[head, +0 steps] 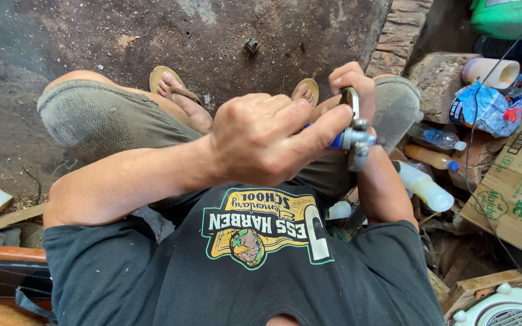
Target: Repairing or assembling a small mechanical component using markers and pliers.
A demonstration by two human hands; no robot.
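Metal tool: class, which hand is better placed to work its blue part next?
Probably left: the left hand pinches the blue part; the right hand grips the top of the metal tool.

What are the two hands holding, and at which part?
Both hold one small metal tool. The right hand grips its upper handle; the left hand pinches the blue part beside its silver head. What kind of tool cannot be told.

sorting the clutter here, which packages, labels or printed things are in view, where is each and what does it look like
Cardboard box: right edge, tilted, brown with green print.
Plastic wrapper: upper right on a log, crumpled, blue and clear.
Green jug: top right corner, pale label.
Shirt print: chest of the black shirt, green, yellow and white emblem.
Bottles: right of the knee, clear and orange, blue caps.
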